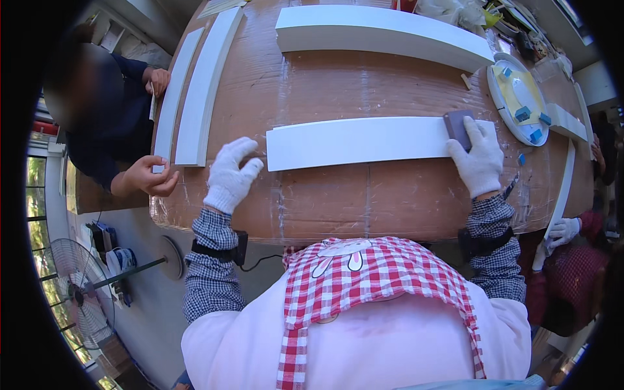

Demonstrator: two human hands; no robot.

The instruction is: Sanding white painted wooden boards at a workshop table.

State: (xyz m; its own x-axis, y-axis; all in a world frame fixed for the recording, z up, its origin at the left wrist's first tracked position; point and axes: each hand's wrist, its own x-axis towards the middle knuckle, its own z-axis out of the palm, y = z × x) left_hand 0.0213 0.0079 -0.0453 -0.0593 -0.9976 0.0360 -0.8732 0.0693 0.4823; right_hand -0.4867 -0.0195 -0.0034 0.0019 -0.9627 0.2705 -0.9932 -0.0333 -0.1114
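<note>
Your right hand (pixel 480 159) gripped a grey rectangular block (pixel 457 127) on the white board (pixel 357 143).
The board lay crosswise on the cardboard-covered surface (pixel 318 211), in front of you, with the block near its right end, your thumb at the block's near side and your fingers over its right side. Your left hand (pixel 232 174), also in a white knitted glove, was spread, thumb apart from the fingers, holding nothing just beside the board's left end. A stack of long white boards (pixel 383 34) lay at the far side, and an oval white tray (pixel 502 112) with blue pieces (pixel 522 114) stood at the far right. At the left, a co-worker's hand (pixel 146 177) was near two white strips (pixel 209 88).
</note>
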